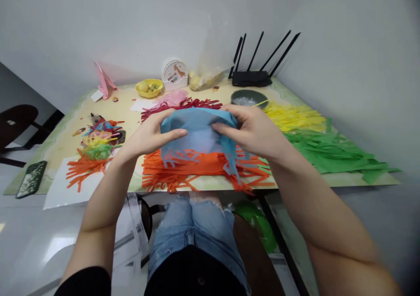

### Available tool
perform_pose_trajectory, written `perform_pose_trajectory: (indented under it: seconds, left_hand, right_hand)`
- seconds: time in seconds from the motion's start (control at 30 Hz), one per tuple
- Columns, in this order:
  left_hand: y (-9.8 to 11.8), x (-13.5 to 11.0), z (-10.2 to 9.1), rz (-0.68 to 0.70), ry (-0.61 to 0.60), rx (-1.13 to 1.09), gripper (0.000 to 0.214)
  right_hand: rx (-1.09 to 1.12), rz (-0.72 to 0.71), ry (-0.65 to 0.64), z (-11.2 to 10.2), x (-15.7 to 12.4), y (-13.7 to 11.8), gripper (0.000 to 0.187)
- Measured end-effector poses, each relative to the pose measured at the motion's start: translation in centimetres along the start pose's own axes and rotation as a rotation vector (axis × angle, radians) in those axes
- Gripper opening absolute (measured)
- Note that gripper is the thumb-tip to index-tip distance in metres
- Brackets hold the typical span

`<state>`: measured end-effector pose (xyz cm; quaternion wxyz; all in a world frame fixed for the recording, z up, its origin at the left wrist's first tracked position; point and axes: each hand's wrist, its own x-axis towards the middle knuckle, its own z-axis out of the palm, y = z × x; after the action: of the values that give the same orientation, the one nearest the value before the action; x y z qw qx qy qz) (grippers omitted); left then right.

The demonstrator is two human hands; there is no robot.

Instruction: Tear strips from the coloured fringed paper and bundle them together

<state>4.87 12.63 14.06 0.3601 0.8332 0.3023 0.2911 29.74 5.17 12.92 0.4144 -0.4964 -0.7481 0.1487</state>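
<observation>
A light blue fringed paper sheet (199,134) is held up over the table between both hands. My left hand (149,134) grips its left edge, thumb lying across the front. My right hand (254,130) grips its right edge, thumb pressed on the paper. The sheet's cut strips hang down over a pile of orange fringed paper (197,169) lying at the table's near edge. Dark red fringed paper (183,105) lies just behind the blue sheet.
Yellow paper strips (295,116) and green paper strips (328,149) cover the table's right side. A mixed coloured pile (98,141), a phone (31,179), a yellow bowl (149,87), a dark bowl (249,98) and a router (251,77) stand around.
</observation>
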Motion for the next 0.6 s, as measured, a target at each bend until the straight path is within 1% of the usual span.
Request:
perform_pose_trajectory:
  seconds: [0.07,0.13,0.2,0.27,0.3,0.37,0.4,0.5,0.6]
  left_hand:
    - [0.3,-0.2,-0.1,0.000,0.050,0.012,0.025]
    - [0.7,-0.3,-0.2,-0.029,0.103,0.002,0.022]
    - [0.8,-0.5,-0.4,-0.038,0.132,-0.011,0.021]
    - [0.7,-0.7,-0.6,-0.005,0.143,-0.027,0.023]
    - [0.5,-0.8,-0.7,0.026,0.142,-0.043,0.025]
    - [-0.1,-1.0,-0.8,0.105,0.109,-0.105,0.034]
    - [-0.5,-1.1,-0.9,0.137,0.085,-0.149,0.037]
    - [-1.1,-1.5,-0.9,0.151,-0.003,-0.264,0.035]
    - [-1.1,-1.7,-1.2,0.152,-0.071,-0.288,0.032]
  right_hand:
    - [0.048,0.005,-0.009,-0.1,-0.1,0.1,0.012]
    - [0.097,0.020,-0.016,-0.2,-0.3,0.1,0.013]
    - [0.142,0.031,-0.011,-0.2,-0.5,0.1,0.012]
    - [0.175,0.021,0.014,-0.2,-0.9,0.3,0.008]
    - [0.188,0.006,0.030,-0.1,-1.1,0.4,0.014]
    - [0.214,-0.043,0.064,-0.1,-1.5,0.6,0.027]
    - [0.225,-0.071,0.071,0.0,-1.7,0.6,0.031]
    - [0.271,-0.149,0.045,0.0,-2.1,0.8,0.034]
    - [0.292,-0.214,-0.008,-0.4,-2.0,0.8,0.036]
